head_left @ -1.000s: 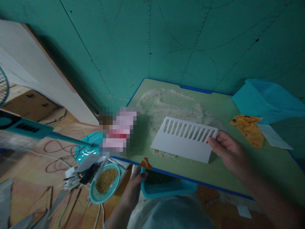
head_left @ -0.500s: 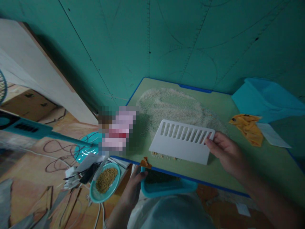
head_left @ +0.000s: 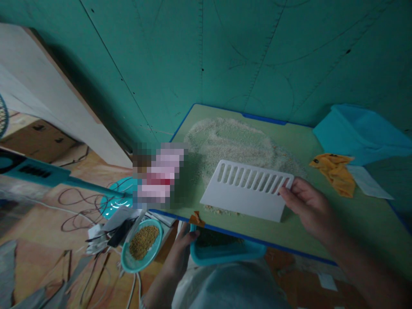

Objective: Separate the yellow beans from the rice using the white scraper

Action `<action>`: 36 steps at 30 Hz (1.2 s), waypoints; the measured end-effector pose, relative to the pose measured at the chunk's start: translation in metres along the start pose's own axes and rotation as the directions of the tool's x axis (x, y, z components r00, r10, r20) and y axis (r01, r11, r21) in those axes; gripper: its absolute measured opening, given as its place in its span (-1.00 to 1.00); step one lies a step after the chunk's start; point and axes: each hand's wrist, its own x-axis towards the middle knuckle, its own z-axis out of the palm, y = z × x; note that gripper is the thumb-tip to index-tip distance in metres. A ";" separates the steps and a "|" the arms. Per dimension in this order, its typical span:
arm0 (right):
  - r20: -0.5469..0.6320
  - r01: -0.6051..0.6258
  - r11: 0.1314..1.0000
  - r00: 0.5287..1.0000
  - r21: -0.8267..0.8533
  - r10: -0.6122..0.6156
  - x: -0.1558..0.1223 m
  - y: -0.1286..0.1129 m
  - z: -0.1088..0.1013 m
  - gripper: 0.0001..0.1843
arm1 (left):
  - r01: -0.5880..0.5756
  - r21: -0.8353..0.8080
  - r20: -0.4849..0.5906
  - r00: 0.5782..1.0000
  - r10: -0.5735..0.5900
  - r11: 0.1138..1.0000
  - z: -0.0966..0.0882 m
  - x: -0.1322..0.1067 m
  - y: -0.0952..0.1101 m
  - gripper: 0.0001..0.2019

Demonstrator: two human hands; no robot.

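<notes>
My right hand (head_left: pixel 307 204) pinches the right end of a white slotted plastic plate (head_left: pixel 241 200), thumb on top. The plate is tilted, its long lower edge near the front of a pale green tabletop (head_left: pixel 309 231) with a blue rim. Fine pale grains (head_left: pixel 233 146) are spread behind it, and a few coarser bits (head_left: pixel 219 210) show along its lower edge. Under the front edge, my left hand (head_left: pixel 183 244) grips the left end of a turquoise tub (head_left: pixel 228 258), thumb over the rim. Dark contents show inside the tub; the fingers are mostly hidden.
On the right stand a turquoise bin (head_left: pixel 357 133), a crumpled orange cloth (head_left: pixel 337 171) and a white sheet (head_left: pixel 370 182). A pixelated pink object (head_left: pixel 161 176) is at the left. Lower left are a bowl of yellowish grains (head_left: pixel 143 243), a fan pole (head_left: pixel 93 187) and cables.
The right end of the white slotted plate has shifted very slightly rightward with my right hand. My left hand and the tub look nearly unchanged.
</notes>
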 end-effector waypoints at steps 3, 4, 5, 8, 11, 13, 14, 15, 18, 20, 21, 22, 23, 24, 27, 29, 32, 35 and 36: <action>-0.025 0.011 1.000 1.000 0.002 -0.011 0.002 0.000 -0.001 -0.63 | -0.052 0.032 -0.009 0.999 0.052 0.998 0.000 0.000 0.000 -0.62; -0.013 0.001 1.000 1.000 0.002 -0.001 0.001 0.001 -0.001 -0.64 | -0.054 0.041 -0.014 0.998 0.054 0.998 0.001 -0.001 0.000 -0.61; 0.004 -0.012 1.000 1.000 0.001 0.012 0.001 0.001 0.000 -0.65 | -0.049 0.045 -0.017 0.999 0.050 0.998 0.001 -0.001 0.000 -0.60; 0.040 -0.036 0.999 0.999 0.006 0.036 -0.003 0.004 0.001 -0.69 | -0.016 0.015 0.000 1.000 0.016 1.000 0.002 -0.001 0.001 -0.57; 0.036 -0.036 0.999 0.999 0.024 0.035 -0.006 0.006 0.001 -0.70 | 0.018 -0.018 0.029 0.999 -0.018 1.000 0.002 -0.001 0.001 -0.58; 0.037 -0.042 0.999 0.998 0.029 0.041 -0.006 0.007 0.001 -0.70 | 0.022 -0.021 0.025 0.999 -0.021 1.000 0.001 -0.002 0.001 -0.58; 0.040 -0.046 0.999 0.998 0.030 0.044 -0.006 0.007 0.001 -0.70 | 0.021 -0.019 0.015 1.000 -0.021 1.000 0.001 -0.002 0.001 -0.57; 0.045 -0.050 0.998 0.998 0.030 0.049 -0.006 0.007 0.001 -0.70 | 0.021 -0.016 0.010 1.000 -0.021 1.000 0.001 -0.002 0.001 -0.56; 0.052 -0.049 0.998 0.998 0.034 0.048 -0.006 0.007 0.001 -0.69 | 0.012 -0.010 0.027 1.000 -0.011 1.000 0.001 -0.003 0.001 -0.50; 0.050 -0.049 0.998 0.998 0.037 0.047 -0.007 0.006 0.001 -0.68 | 0.002 -0.007 0.048 0.999 -0.001 1.000 0.002 -0.004 0.002 -0.47; 0.048 -0.049 0.998 0.998 0.037 0.047 -0.007 0.006 0.001 -0.68 | -0.007 -0.001 0.048 0.999 0.007 1.000 0.003 -0.004 0.002 -0.45; 0.048 -0.052 0.998 0.998 0.036 0.050 -0.007 0.006 0.001 -0.68 | -0.015 0.006 0.043 0.999 0.014 1.000 0.003 -0.004 0.003 -0.45; 0.048 -0.055 0.998 0.997 0.034 0.053 -0.008 0.007 0.001 -0.69 | -0.019 0.011 0.039 0.999 0.018 1.000 0.004 -0.004 0.003 -0.44; 0.048 -0.058 0.998 0.997 0.031 0.057 -0.008 0.007 0.000 -0.69 | -0.020 0.011 0.037 0.999 0.020 1.000 0.004 -0.004 0.004 -0.44; 0.049 -0.055 0.998 0.997 0.029 0.054 -0.009 0.009 0.000 -0.71 | 0.005 -0.011 0.052 0.999 -0.005 1.000 0.005 -0.004 0.004 -0.48; 0.053 -0.060 0.998 0.997 0.032 0.058 -0.010 0.009 0.000 -0.71 | 0.023 -0.017 0.065 0.998 -0.022 1.000 0.004 -0.004 0.003 -0.56; 0.066 -0.071 0.997 0.995 0.027 0.069 -0.010 0.010 0.000 -0.71 | 0.017 -0.016 0.073 0.997 -0.016 1.000 0.003 -0.002 0.002 -0.62; 0.076 -0.067 0.998 0.995 0.013 0.065 -0.010 0.011 -0.001 -0.73 | 0.001 -0.011 0.056 0.998 0.000 1.000 0.002 -0.001 0.002 -0.55; 0.078 -0.066 0.998 0.995 0.012 0.065 -0.010 0.011 -0.001 -0.73 | -0.006 -0.006 0.047 0.999 0.006 1.000 0.002 0.000 0.002 -0.53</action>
